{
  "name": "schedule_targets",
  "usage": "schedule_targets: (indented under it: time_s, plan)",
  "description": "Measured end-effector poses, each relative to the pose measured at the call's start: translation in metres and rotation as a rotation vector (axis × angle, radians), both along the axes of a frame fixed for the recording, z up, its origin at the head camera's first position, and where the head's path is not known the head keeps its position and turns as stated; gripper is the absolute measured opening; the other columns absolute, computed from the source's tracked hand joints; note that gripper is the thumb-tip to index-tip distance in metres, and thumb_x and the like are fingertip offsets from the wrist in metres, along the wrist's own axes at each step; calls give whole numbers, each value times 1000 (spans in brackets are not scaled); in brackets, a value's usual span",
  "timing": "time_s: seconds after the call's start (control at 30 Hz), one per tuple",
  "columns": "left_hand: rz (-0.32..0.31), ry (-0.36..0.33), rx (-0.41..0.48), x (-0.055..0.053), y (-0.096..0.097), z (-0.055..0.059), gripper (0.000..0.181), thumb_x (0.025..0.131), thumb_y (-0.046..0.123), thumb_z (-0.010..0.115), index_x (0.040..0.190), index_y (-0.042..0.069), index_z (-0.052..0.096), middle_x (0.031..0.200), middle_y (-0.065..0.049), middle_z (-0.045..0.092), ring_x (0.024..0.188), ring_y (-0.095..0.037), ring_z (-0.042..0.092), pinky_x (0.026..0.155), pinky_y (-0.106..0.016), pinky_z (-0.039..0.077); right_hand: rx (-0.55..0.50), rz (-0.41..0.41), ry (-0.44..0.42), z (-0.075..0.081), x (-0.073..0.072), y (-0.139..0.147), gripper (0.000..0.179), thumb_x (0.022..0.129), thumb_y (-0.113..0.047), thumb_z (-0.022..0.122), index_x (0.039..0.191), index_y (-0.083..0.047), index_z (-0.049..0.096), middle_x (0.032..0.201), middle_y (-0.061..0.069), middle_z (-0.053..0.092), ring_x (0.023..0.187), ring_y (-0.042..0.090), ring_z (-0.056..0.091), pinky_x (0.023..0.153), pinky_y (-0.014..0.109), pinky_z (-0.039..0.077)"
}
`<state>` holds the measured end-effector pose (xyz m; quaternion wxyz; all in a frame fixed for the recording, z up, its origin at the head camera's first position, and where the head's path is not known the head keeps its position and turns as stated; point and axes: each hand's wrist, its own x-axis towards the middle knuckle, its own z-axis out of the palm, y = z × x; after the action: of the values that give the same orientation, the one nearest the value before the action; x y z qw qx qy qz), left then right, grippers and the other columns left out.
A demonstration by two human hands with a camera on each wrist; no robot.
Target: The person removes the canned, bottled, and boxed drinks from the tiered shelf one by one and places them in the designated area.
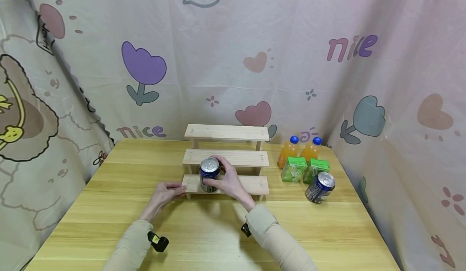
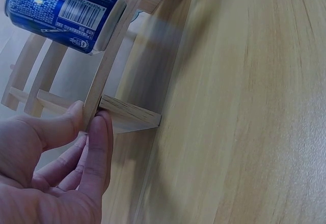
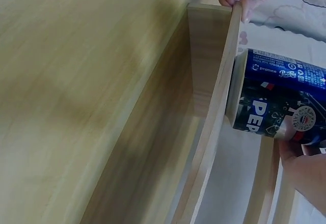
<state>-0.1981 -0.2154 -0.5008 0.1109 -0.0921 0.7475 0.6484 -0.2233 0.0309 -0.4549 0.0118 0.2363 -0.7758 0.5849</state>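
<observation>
A three-tier wooden step shelf [image 1: 225, 132] stands on the table. Upright at the left part of its lowest tier is a dark blue Pepsi can [image 1: 208, 176]. My right hand [image 1: 231, 183] grips this can from the right side, thumb in front and fingers behind. With thumb and fingers, my left hand [image 1: 162, 198] pinches the left end of the lowest tier. In the left wrist view, the can's barcode side [image 2: 71, 12] shows, its base right at the board. The right wrist view has the can's lettering [image 3: 257, 113] facing the camera.
Right of the shelf stand two orange drink bottles [image 1: 288, 153] with blue caps. Two green cartons [image 1: 294, 169] are in front of them, and a second dark blue can [image 1: 320, 187] is nearest the front. A printed curtain [image 1: 218, 73] hangs behind the table [image 1: 204, 242].
</observation>
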Motion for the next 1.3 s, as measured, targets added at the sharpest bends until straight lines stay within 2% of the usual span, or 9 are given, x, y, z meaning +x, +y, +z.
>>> schedule_targets:
  time_s: [0.17,0.43,0.8,1.03,1.17,1.3]
  plan:
    - [1,2,-6,1,0,0,48,94,7,69,129,-22,52,91,-4,76,80,-8,72,79,-24,64,-7,0,-2,5,3,2,72,77,-10,86,141,-8,52,134,15,63,127,31,59,112,43,48]
    - [11,-3,49,0,0,1,49,94,4,69,129,-25,50,90,-7,76,78,-8,73,79,-24,64,-36,-14,4,17,10,12,72,77,-7,86,141,-6,52,136,15,61,129,31,57,114,45,48]
    - [-5,7,28,1,-1,0,49,95,5,68,129,-23,50,92,-8,77,79,-8,73,81,-26,64,-109,-75,34,28,15,42,72,75,-4,87,139,-6,54,134,16,62,125,32,59,112,48,47]
    - [-1,-2,31,1,-1,1,48,95,5,68,130,-23,50,91,-6,76,79,-7,72,81,-24,64,-121,-142,67,32,18,67,70,76,-1,85,138,-4,54,134,19,61,124,34,58,111,51,49]
    - [-3,-3,46,1,-1,1,48,95,4,67,130,-24,49,90,-4,76,79,-6,72,81,-24,64,-113,-203,59,34,21,85,71,75,0,85,139,-4,54,135,19,59,125,33,56,113,52,47]
    - [-4,-1,47,1,-1,0,48,95,4,67,130,-24,49,90,-4,75,80,-7,72,82,-25,64,-109,-260,48,33,23,105,74,73,2,86,139,-4,54,135,17,60,126,26,56,117,44,44]
